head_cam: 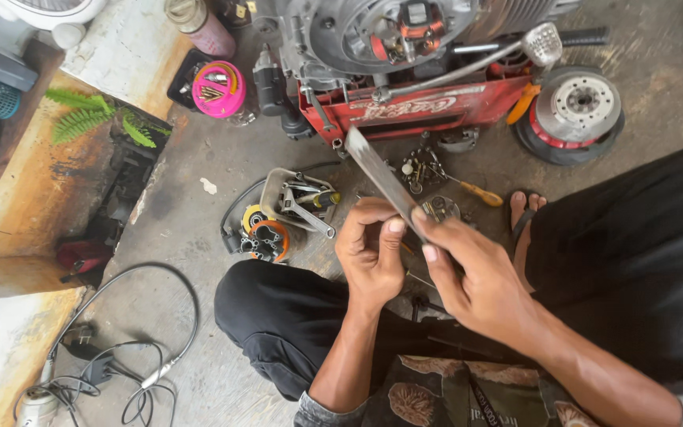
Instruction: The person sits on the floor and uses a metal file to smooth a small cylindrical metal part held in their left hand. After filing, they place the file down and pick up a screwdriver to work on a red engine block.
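While both hands pinch the file point(377, 174) over the lap, left hand point(371, 251) fingers clamped on a small part I cannot identify and right hand point(476, 277) fingers gripping the file's near end, strokes should stay flat and short.

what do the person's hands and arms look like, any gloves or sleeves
No gloves: the left hand and right hand are bare, with short nails, no rings or watch. Both forearms are bare too; grey sleeves sit pushed up near the elbows at the frame's bottom edge.
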